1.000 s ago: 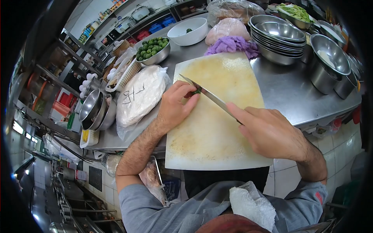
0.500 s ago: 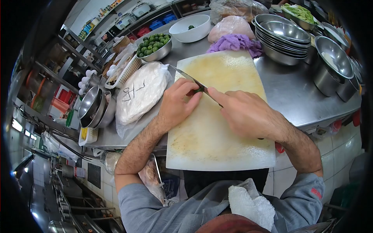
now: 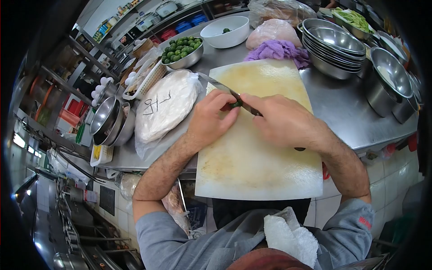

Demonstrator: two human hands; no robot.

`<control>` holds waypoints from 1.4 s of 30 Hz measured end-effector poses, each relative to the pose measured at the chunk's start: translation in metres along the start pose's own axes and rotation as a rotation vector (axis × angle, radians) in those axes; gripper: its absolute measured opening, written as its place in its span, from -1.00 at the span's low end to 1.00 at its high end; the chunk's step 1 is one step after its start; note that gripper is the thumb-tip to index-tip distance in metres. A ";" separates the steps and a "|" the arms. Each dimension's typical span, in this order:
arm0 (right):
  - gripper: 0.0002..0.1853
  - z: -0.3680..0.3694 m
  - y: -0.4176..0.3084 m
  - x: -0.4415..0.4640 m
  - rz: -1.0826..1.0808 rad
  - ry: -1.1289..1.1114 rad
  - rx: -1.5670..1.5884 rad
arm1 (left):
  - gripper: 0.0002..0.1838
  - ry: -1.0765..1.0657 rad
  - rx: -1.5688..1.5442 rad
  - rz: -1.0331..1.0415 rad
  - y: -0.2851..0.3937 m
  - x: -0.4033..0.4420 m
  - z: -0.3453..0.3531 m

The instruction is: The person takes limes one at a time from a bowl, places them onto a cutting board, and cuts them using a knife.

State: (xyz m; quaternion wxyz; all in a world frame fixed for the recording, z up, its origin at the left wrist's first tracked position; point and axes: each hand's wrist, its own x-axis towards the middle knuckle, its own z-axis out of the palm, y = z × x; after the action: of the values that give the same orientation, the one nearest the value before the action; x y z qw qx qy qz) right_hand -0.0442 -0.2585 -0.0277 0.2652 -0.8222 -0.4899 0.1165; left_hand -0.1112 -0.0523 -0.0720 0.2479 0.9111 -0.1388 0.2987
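Observation:
My left hand [image 3: 209, 118] is closed on a small green lime [image 3: 236, 104] at the upper left part of a stained white cutting board [image 3: 252, 173]. My right hand [image 3: 288, 119] grips a knife [image 3: 223, 88] by its dark handle, whose end shows below the palm. The blade points up and left and lies against the lime, just beside my left fingertips. How far the edge has gone into the lime is hidden by my fingers.
Beyond the board are a metal bowl of limes [image 3: 191, 59], a white bowl [image 3: 225, 33] and a purple cloth [image 3: 276, 50]. Stacked metal bowls [image 3: 335, 67] stand at the right. A marked plastic-wrapped package [image 3: 164, 110] lies left of the board, with more bowls [image 3: 122, 126] beyond.
My right hand has moved left and up towards my left hand, and the knife with it. The blade now reaches farther past the lime. The view has shifted slightly.

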 end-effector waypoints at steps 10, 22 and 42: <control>-0.47 -0.038 0.034 0.007 -0.122 0.364 0.035 | -0.76 -0.078 0.008 -0.029 -0.002 0.005 -0.003; -0.44 -0.048 0.057 0.013 -0.007 0.581 0.018 | -0.60 0.117 0.388 0.098 -0.100 0.186 -0.004; -0.49 -0.036 0.053 0.014 -0.026 0.507 0.022 | -0.64 -0.309 0.739 -0.423 -0.206 0.141 -0.126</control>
State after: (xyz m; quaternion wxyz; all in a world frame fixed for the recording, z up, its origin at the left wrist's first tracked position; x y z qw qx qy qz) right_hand 0.0183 -0.2785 -0.0261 0.3898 -0.8159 -0.4171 -0.0916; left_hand 0.0219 0.1725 0.0264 -0.0621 0.9806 0.1313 0.1315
